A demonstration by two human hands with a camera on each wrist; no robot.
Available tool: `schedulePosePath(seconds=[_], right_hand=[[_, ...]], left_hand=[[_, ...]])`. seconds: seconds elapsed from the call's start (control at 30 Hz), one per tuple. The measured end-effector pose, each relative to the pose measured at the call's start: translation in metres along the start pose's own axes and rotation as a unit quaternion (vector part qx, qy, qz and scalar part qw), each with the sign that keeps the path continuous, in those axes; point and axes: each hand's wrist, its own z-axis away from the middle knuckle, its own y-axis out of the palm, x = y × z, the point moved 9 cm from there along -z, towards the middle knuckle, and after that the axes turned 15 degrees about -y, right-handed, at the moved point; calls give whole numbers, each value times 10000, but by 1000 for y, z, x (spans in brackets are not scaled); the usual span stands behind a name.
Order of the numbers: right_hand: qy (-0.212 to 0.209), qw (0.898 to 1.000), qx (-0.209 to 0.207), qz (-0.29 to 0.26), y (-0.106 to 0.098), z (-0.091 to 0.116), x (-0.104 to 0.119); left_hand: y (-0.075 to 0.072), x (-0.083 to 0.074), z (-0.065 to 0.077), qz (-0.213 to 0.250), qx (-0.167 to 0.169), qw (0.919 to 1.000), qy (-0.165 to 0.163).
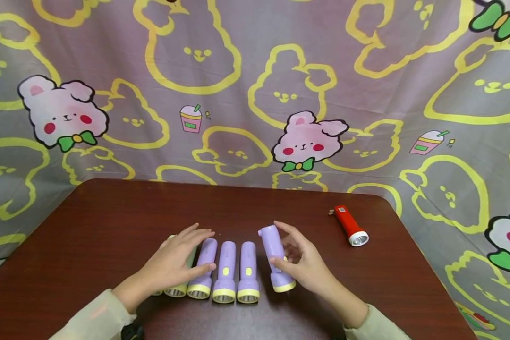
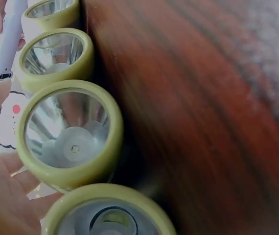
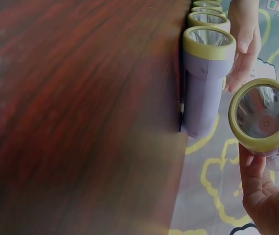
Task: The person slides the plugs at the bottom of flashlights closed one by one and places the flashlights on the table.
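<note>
My right hand (image 1: pixel 306 262) holds a purple flashlight (image 1: pixel 273 243) with a yellow-rimmed head, lifted and slightly tilted, thumb on one side and fingers round the other. In the right wrist view its lens (image 3: pixel 262 112) faces the camera. Three more purple flashlights lie side by side to its left, among them the nearest one (image 1: pixel 248 264) and a middle one (image 1: pixel 227 264). My left hand (image 1: pixel 170 259) is spread over the left end of the row, above a pale green flashlight (image 1: pixel 176 289). The thumb reaches over the leftmost purple flashlight (image 1: pixel 207 252); contact is unclear.
A red flashlight (image 1: pixel 347 222) with a white head and plug prongs lies at the right on the dark wooden table (image 1: pixel 110 212). Another lens rim (image 1: pixel 157 293) peeks out beneath the left wrist. Behind the table hangs a cartoon-patterned curtain (image 1: pixel 238 113).
</note>
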Motion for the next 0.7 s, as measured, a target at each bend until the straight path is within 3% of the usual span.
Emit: schedulePosePath(seconds=[0.4,0.7], right_hand=[[236,9991,254,224,4,4,-10],[183,9984,373,374,6,3,-13]], left_hand=[[17,-3,2,-39,298,9994,167],[24,-5,3,-214,519,9982,191]])
